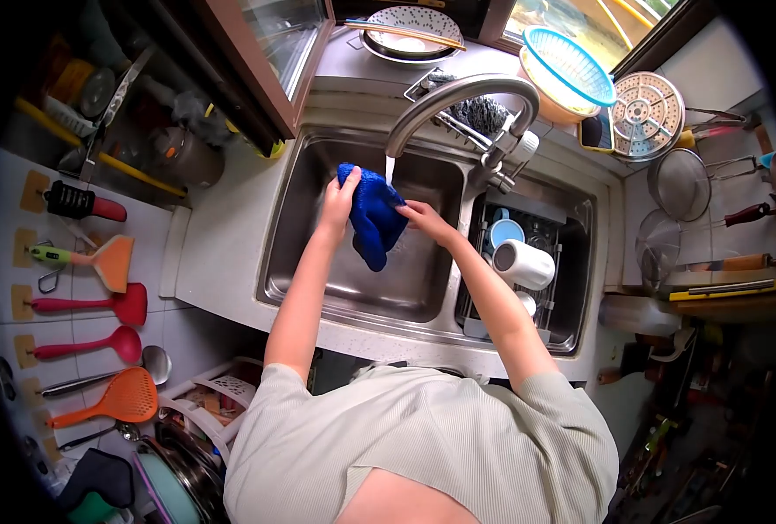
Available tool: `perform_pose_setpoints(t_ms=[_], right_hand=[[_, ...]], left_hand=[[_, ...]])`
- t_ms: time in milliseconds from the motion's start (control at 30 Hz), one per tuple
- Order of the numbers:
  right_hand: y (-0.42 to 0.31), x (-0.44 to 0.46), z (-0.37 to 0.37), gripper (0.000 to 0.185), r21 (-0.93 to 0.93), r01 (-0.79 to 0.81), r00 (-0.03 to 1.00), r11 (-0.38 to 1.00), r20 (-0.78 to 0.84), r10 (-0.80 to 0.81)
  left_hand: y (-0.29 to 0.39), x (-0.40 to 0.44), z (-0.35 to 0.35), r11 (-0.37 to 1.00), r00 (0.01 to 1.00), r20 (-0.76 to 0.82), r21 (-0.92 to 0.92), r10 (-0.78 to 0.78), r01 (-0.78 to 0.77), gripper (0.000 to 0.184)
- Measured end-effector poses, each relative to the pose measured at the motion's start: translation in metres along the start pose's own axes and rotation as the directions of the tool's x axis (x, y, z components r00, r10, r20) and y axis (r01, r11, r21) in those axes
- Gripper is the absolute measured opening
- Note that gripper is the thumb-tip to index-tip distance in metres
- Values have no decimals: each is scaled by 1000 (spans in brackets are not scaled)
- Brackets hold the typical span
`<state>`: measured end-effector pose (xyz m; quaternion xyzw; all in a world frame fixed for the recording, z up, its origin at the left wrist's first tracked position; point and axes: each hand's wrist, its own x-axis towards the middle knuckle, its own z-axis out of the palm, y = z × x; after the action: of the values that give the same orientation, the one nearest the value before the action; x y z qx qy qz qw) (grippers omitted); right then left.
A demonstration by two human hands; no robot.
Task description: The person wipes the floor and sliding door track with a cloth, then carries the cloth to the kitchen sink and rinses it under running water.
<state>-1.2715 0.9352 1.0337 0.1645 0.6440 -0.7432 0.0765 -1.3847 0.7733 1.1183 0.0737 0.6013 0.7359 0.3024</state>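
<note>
A blue cloth (370, 214) hangs between my two hands over the left basin of the steel sink (318, 288). My left hand (339, 203) grips its upper left part, with the thumb on top. At the cloth's right edge, my right hand (423, 218) pinches it between the fingers. Water (390, 169) runs from the curved faucet (458, 86) onto the top of the cloth. The cloth's lower end dangles free above the basin floor.
The right basin holds a rack with a white mug (523, 265) and a light blue cup (505, 231). Behind the sink are stacked bowls (412, 33) and a blue basket (570, 65). Utensils (126, 397) hang at the left, strainers (681, 183) at the right.
</note>
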Motion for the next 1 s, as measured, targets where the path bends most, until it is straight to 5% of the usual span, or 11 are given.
perform_pose_setpoints(t_ms=[33,167,267,400,467,533,567,667,833,933,1000], right_hand=[[3,0,1,40,71,-71,995,995,-64,76],[-10,10,15,28,223,218,942,950,-303,-145],[-24,17,28,26,-76,411,861,909,-296,-414],[-34,21,63,30,-425,360,728,831,-429,-535],[-45,21,62,36,-520,235,642,821,-551,-533],[-43,26,53,36,-485,143,570,862,-672,-473],[-41,28,47,34,-438,97,610,894,-683,-401],[-32,18,60,30,-495,197,676,846,-557,-483],[-25,27,32,38,-475,82,791,876,-504,-347],[-5,29,-3,44,-482,133,846,866,-400,-352],[5,25,-22,51,-458,136,941,879,-219,-259]], left_hand=[[-4,2,-7,999,1000,1,45,28,-28,29],[-28,5,-20,982,997,-68,185,48,-35,37],[-45,1,-13,987,989,-7,61,-146,146,43],[-65,-7,22,944,968,-9,-224,-252,244,52],[-69,-16,33,940,985,75,-296,-157,172,48],[-85,-25,43,961,996,-8,-264,-91,86,47],[-89,-25,39,948,979,11,-247,-204,201,46],[-79,-20,34,915,983,29,-361,-182,180,43],[-60,-16,13,898,970,146,-372,-193,235,42],[-19,-18,-3,936,986,81,-309,-148,166,41],[9,-22,-10,985,995,95,-171,17,0,41]])
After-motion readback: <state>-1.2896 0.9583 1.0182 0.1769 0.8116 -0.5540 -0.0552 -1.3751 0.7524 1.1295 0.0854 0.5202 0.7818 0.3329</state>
